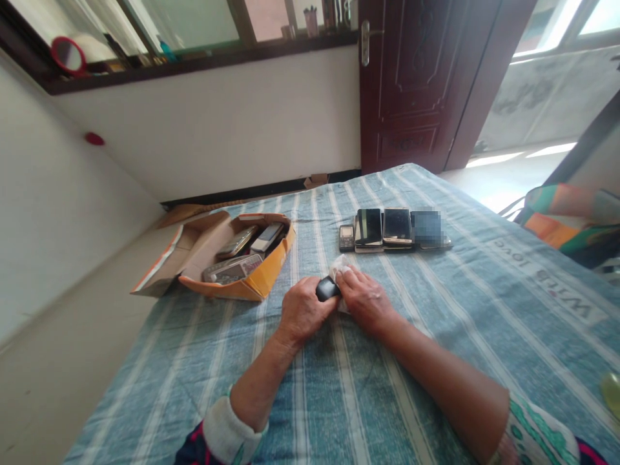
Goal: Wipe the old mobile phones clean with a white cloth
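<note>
Black handheld device [327, 289] sits clamped in the left hand [303, 309], above blue striped cloth [194, 374], while the right hand [365, 299], closed on white tissue [339, 262], meets its side (underside hidden), an open orange box [272, 274] of phones [267, 238] beyond to the left, a phone row [369, 227] beyond to the right.

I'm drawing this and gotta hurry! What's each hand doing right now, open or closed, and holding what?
Left hand: closed, holding a small black object.
Right hand: closed, holding a crumpled white wipe.
</note>
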Available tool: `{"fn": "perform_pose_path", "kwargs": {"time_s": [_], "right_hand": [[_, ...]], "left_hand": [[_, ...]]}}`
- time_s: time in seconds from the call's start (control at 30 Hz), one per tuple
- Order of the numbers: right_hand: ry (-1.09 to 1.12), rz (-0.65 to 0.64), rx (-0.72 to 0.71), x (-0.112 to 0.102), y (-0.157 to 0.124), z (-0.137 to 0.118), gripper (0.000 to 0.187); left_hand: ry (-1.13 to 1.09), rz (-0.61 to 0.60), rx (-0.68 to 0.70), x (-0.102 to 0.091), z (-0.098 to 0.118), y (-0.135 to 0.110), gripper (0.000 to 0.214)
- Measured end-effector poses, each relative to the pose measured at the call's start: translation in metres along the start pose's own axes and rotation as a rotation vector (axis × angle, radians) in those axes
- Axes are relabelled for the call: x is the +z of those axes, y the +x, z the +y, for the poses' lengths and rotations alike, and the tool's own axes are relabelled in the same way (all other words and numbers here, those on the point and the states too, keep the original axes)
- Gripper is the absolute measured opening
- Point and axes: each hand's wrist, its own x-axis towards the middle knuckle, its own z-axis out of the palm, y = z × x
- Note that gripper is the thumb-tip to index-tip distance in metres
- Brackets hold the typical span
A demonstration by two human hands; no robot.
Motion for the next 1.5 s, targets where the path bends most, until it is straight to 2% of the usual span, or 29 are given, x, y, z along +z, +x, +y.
{"fn": "perform_pose_path", "kwargs": {"time_s": [0.27,0.33,0.4,0.47,0.57,0.6,0.67,0.77,0.87,0.97,1.03,1.1,1.17,1.27,1.4,1.5], "right_hand": [[-0.093,-0.204,0.180,-0.011,0.006,0.010,0.031],[-0.075,-0.208,0.235,-0.014,0.006,0.018,0.028],[-0.029,-0.141,0.274,-0.015,0.004,0.024,0.029],[0.038,-0.037,0.262,-0.016,0.002,0.025,0.031],[0.124,0.093,0.066,-0.013,0.001,0.015,0.034],[0.138,0.117,-0.016,-0.011,0.001,0.010,0.034],[0.137,0.094,-0.074,-0.007,0.002,0.002,0.032],[0.074,-0.006,-0.001,-0.003,0.005,0.003,0.033],[0.063,-0.090,0.135,-0.005,0.006,0.017,0.032],[0.226,-0.074,0.266,-0.008,0.007,0.030,0.034],[0.418,0.052,0.334,-0.009,0.007,0.034,0.039],[0.595,0.184,0.346,-0.010,0.008,0.035,0.043],[0.702,0.222,0.298,-0.010,0.009,0.034,0.043],[0.780,0.155,0.279,-0.011,0.010,0.033,0.044],[1.005,0.027,0.383,-0.018,0.012,0.035,0.044],[1.150,-0.002,0.468,-0.021,0.013,0.034,0.042]], "left_hand": [[0.044,-0.043,-0.071,-0.002,0.002,0.001,0.023],[0.053,-0.040,-0.062,-0.002,0.001,0.001,0.025],[0.059,-0.032,-0.047,-0.003,0.000,0.001,0.024],[0.061,-0.024,-0.024,-0.003,-0.002,0.001,0.022],[0.070,-0.004,0.023,0.000,-0.003,0.001,0.020],[0.079,0.010,0.037,0.001,-0.003,0.000,0.019],[0.103,0.041,0.058,0.003,-0.004,0.000,0.018],[0.123,0.076,0.091,0.005,-0.003,-0.001,0.016],[0.119,0.111,0.129,0.005,-0.002,-0.002,0.017],[0.102,0.163,0.181,0.004,-0.001,-0.003,0.018],[0.101,0.203,0.234,0.003,-0.001,-0.003,0.019],[0.114,0.243,0.303,0.003,-0.002,-0.003,0.020],[0.135,0.287,0.372,0.004,-0.003,-0.003,0.021],[0.173,0.343,0.449,0.004,-0.004,-0.003,0.023],[0.183,0.395,0.481,0.003,-0.004,-0.003,0.025],[0.165,0.412,0.457,0.003,-0.003,-0.003,0.026]]}}
